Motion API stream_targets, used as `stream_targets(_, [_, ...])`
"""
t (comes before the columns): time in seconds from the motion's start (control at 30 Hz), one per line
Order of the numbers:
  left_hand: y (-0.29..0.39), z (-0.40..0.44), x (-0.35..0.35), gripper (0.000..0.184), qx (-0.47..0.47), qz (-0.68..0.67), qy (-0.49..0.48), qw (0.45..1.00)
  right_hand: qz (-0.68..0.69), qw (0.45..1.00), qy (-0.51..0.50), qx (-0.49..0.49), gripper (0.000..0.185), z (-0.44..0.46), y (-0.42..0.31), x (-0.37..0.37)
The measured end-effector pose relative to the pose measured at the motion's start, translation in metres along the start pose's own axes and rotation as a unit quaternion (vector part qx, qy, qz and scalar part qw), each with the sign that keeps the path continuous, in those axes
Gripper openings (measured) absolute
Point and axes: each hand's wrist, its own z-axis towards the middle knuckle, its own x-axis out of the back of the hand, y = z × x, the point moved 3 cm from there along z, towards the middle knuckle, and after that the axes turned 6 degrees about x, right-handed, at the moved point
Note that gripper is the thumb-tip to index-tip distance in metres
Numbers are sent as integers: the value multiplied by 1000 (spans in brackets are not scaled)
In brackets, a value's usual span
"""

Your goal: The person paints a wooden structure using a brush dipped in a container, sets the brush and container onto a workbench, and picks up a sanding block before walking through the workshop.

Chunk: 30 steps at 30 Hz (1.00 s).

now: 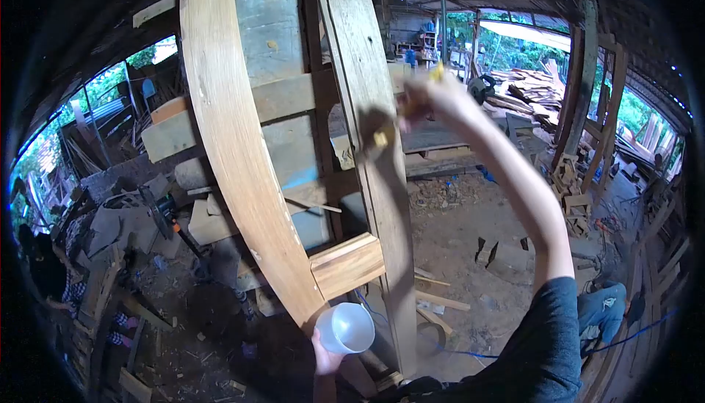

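My left hand (pixel 324 355) is wrapped around a white plastic cup (pixel 346 327) below the short cross rail of a wooden frame. The cup's mouth faces me; whether it holds liquid I cannot tell. My right hand (pixel 428 100), raised and smeared by motion, is closed on what looks like a yellow paintbrush (pixel 380 139). The brush end is at the face of the frame's right board (pixel 358 43), where a dark shadow falls. The pale left board (pixel 224 95) and the cross rail (pixel 348 265) are bare wood with visible grain.
Planks and a greyish panel (pixel 268 28) stand behind the frame. A standing fan (pixel 163 208) is at left. On the dirt floor lie wood scraps (pixel 444 304). Another person (pixel 602 311) crouches at right near a blue cord (pixel 639 338); a further person (pixel 48 271) is at far left.
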Motion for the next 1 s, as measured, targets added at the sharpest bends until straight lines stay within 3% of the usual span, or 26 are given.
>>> stream_targets(0.03, [-2,4,7,65,-6,0,-2,1000,-42,996,19,79,22,28,-25,-1])
stream_targets(0.1, [-8,13,33,57,-53,66,47,995,58,969,14,241,36,88,-65,-2])
stream_targets(0.13, [-9,17,36,60,-68,49,30,996,37,952,75,295,28,100,-99,-6])
stream_targets(0.23, [3,14,4,61,-77,39,58,995,-5,867,188,462,29,135,-137,-16])
stream_targets(0.27, [13,11,-11,61,-83,37,71,993,44,817,182,545,33,149,-134,-22])
stream_targets(0.3, [22,8,-24,62,-88,36,84,992,-43,854,195,480,33,160,-120,-15])
stream_targets(0.33, [29,5,-33,62,-90,34,97,991,-27,863,175,474,31,147,-104,-21])
stream_targets(0.37, [31,4,-36,63,-89,32,110,989,-80,886,118,440,29,145,-74,-10])
stream_targets(0.4, [24,11,-18,63,-98,-31,92,990,42,896,121,425,31,113,-62,-15])
stream_targets(0.43, [27,14,-18,63,-90,-33,91,991,43,908,128,397,30,85,-49,-11])
stream_targets(0.47, [31,17,-19,66,-94,-59,84,990,58,936,157,310,32,45,-33,-4])
stream_targets(0.5, [36,16,-17,70,-97,-83,79,989,38,957,125,260,34,17,-6,8])
stream_targets(0.53, [43,14,-13,72,-115,11,64,991,22,966,86,242,35,-11,14,15])
stream_targets(0.57, [48,13,-10,72,-107,11,68,992,-14,990,78,117,35,-47,30,23])
stream_targets(0.7, [72,6,-6,68,-125,-10,48,991,-52,983,-100,-145,40,-104,59,9])
stream_targets(0.77, [69,13,23,66,-140,-49,104,983,-127,978,-95,-139,43,-81,66,13])
stream_targets(0.8, [82,5,-5,66,-157,162,247,942,-127,981,-81,-123,48,-58,56,17])
stream_targets(0.83, [83,8,1,66,-157,165,244,943,-115,988,-57,-90,53,-34,37,19])
stream_targets(0.9, [76,18,13,65,-154,-78,88,981,-178,983,30,40,49,26,-7,30])
stream_targets(0.97, [89,19,-24,63,-175,-96,45,979,-80,969,55,229,36,73,-68,30])
stream_targets(1.0, [91,18,-40,61,-194,-117,5,974,-66,963,119,232,33,83,-107,23])
